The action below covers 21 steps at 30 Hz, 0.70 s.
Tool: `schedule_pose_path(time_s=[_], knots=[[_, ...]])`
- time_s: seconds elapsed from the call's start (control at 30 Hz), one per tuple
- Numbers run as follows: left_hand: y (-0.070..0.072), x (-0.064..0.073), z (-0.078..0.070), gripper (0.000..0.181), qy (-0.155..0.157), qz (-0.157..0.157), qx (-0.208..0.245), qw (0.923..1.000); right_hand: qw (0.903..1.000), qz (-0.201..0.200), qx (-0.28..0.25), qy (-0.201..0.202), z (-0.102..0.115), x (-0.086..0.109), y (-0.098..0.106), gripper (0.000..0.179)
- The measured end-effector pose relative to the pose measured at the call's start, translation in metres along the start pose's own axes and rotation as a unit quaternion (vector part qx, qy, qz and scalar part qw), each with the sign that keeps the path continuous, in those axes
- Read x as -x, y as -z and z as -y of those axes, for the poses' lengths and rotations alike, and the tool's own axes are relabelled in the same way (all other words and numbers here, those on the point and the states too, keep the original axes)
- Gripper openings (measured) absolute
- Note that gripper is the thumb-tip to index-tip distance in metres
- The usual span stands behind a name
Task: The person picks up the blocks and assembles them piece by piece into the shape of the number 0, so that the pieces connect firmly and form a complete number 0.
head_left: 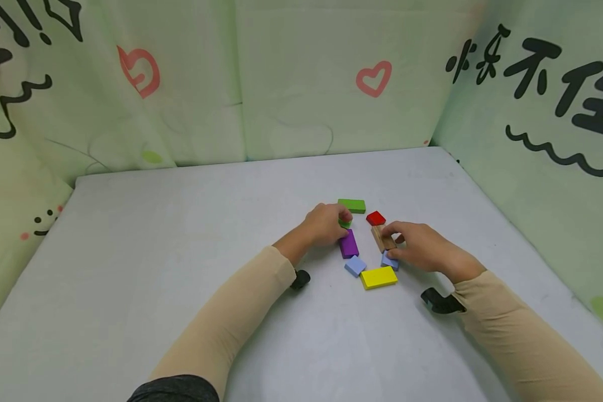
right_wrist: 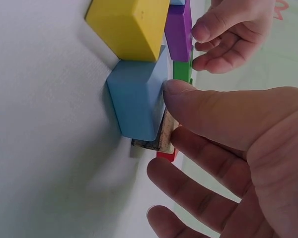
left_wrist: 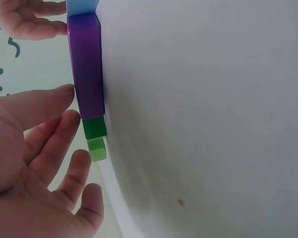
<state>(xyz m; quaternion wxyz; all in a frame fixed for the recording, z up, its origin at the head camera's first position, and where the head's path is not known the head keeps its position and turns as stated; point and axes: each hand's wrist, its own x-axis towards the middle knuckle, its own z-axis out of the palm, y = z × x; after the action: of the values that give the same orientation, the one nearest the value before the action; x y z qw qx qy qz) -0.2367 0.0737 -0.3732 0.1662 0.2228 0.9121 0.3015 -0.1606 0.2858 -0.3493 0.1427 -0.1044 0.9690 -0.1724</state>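
Several coloured blocks lie in a rough ring on the table. On the ring's left side, my left hand (head_left: 325,224) has its thumb at the purple block (head_left: 349,245) and fingers by a small green block (head_left: 345,224), which it partly covers. My right hand (head_left: 422,245) is opposite. Its thumb touches a light blue block (right_wrist: 136,99) and its index finger reaches the wooden block (head_left: 377,239); the other fingers extend loosely. Beyond the wooden block lies a red block (head_left: 376,218). A longer green block (head_left: 352,206) lies at the far end, a yellow block (head_left: 379,278) at the near end.
Another light blue block (head_left: 355,266) sits between the purple and yellow ones. The white table (head_left: 156,251) meets pale green curtains (head_left: 291,84) at the back and sides. Black wrist-worn devices (head_left: 441,302) hang under both wrists.
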Motion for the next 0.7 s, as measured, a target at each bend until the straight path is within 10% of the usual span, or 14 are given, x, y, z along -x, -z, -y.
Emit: schedule_pose_path(time_s=[0.7], knots=[[0.0010, -0.0020, -0.0048, 0.029, 0.016, 0.007, -0.055, 0.9983, 0.9999, -0.003, -0.013, 0.003, -0.0031, 0.0008, 0.0013, 0.046]])
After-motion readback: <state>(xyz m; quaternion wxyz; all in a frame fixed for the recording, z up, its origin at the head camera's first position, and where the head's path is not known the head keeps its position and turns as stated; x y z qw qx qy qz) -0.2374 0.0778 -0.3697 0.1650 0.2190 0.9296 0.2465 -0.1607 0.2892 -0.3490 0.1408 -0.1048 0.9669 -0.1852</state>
